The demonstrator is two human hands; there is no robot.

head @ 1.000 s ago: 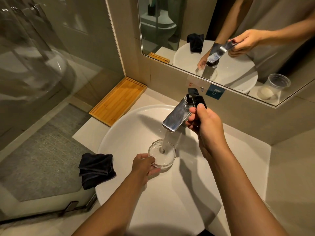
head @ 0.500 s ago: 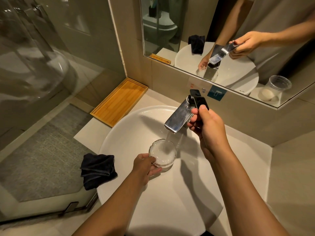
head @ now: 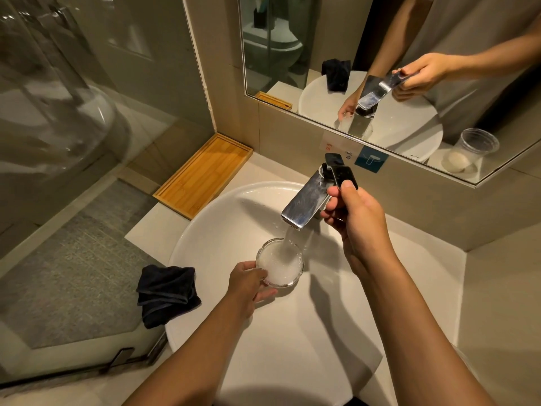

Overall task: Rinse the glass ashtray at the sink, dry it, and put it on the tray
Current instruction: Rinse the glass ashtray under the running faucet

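nearest the camera, two bare forearms reach out over the white sink (head: 205, 230), the left one from the near left and the right one from the near right. the left hand (head: 248, 284) is closed on the near-left rim of the glass ashtray (head: 280, 262), fingers curled under it and thumb on top, holding it roughly level inside the basin. the ashtray is round, so it has no long axis to line up; what matters is that it sits directly under the spout of the faucet (head: 307, 203), with the stream falling into its far-right part and the bowl full of white, foaming water. just beyond and to the right, the right hand (head: 355, 218) pinches the black faucet handle (head: 341, 171) between thumb and fingers, well above the ashtray and not touching it. the left hand is thus the only one on the glass, and by my reading the rinse is under way, with drying not yet begun. the dark cloth (head: 167, 294) lies on the near-left edge of the basin, just left of the left forearm, the nearer hand for it. farther off, at the far left against the wall, the bamboo tray (head: 205, 174) lies with its long axis running from near left to far right, well apart from the ashtray.
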